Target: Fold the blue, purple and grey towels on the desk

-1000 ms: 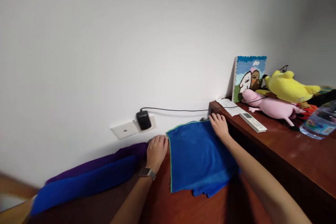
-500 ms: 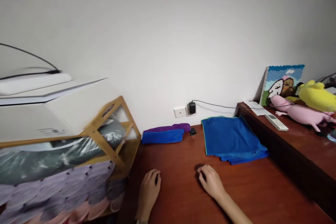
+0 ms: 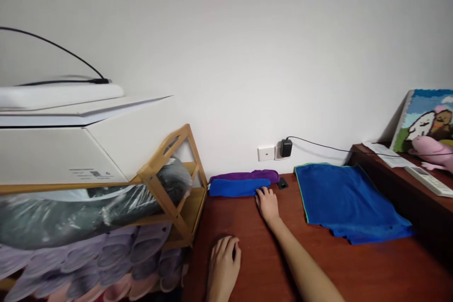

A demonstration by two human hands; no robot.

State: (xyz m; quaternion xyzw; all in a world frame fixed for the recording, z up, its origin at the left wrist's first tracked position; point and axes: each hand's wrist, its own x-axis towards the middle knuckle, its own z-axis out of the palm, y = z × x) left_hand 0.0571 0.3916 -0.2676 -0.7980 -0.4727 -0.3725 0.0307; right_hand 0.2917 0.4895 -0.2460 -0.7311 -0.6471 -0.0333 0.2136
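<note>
My right hand point(image 3: 267, 204) reaches forward over the reddish-brown desk, its slightly spread fingertips at the front right corner of a folded blue cloth point(image 3: 237, 188). I see no cloth gripped between those fingers. Behind that strip, against the wall, lies a purple folded cloth point(image 3: 247, 177). My left hand point(image 3: 225, 263) rests nearer to me on the desk with loosely bent fingers, a gap beside the thumb and nothing held. Over to the right, a larger blue cloth point(image 3: 347, 203) with a green edge is spread out, its near side rumpled.
A wooden rack point(image 3: 177, 188) at the left holds a white box point(image 3: 106, 146), a plastic-wrapped dark bundle point(image 3: 116, 207) and several slippers point(image 3: 116, 250). A black charger point(image 3: 286, 148) sits in the wall socket. On the raised right surface lie a remote control point(image 3: 430, 180) and a pink plush toy point(image 3: 433, 151).
My right hand has moved forward and left from the bare desk to the folded blue cloth. My left hand stays resting on the desk. The view has turned left.
</note>
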